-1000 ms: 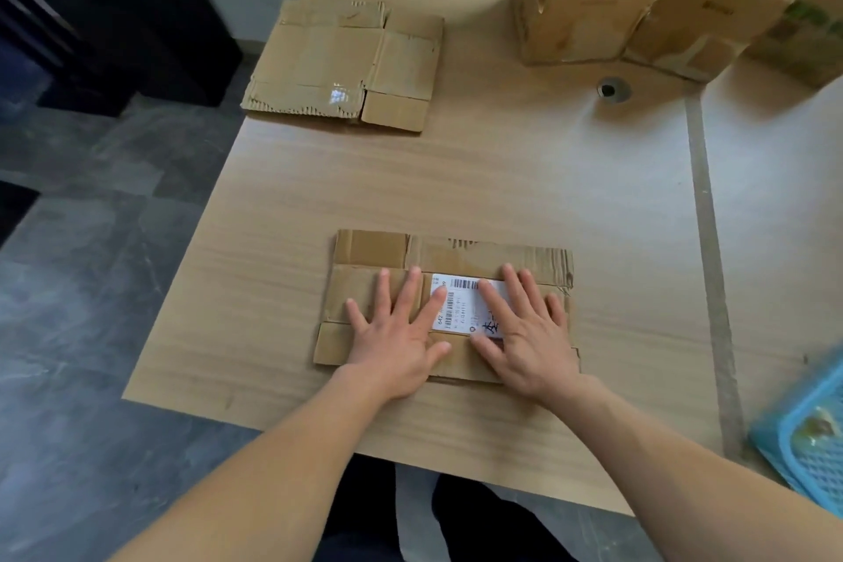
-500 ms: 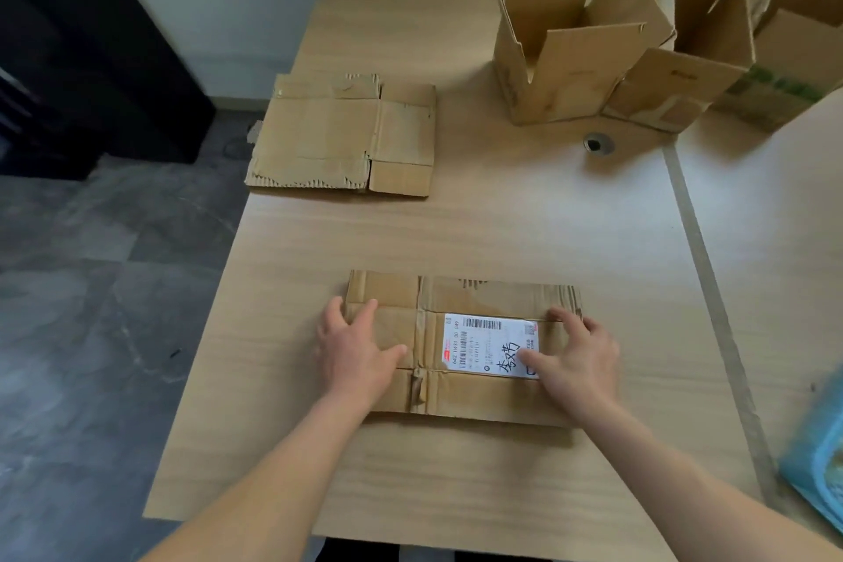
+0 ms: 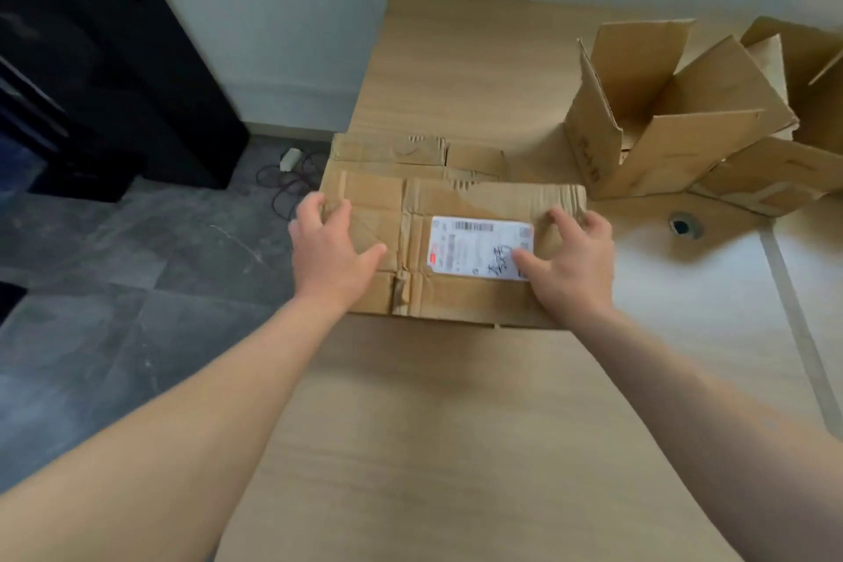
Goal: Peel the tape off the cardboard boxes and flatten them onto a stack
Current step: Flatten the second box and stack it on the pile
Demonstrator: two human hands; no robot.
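A flattened cardboard box [image 3: 460,205] with a white shipping label [image 3: 479,246] is held by both ends above the table's far left part. My left hand [image 3: 326,249] grips its left end, and my right hand [image 3: 570,258] grips its right end with the thumb on the label. Just beyond and beneath it lies the stack of flattened cardboard [image 3: 410,153], mostly covered by the held box. Open cardboard boxes [image 3: 657,123] stand at the back right.
The wooden table [image 3: 456,424] has a cable hole [image 3: 683,225] and a seam [image 3: 793,324] on the right. Its left edge drops to a grey tiled floor [image 3: 114,287] with cables [image 3: 292,178]. A dark cabinet [image 3: 91,82] stands far left.
Both hands went from pressing flat on the box to gripping its ends. They have carried it away from me and to the left, over the stack.
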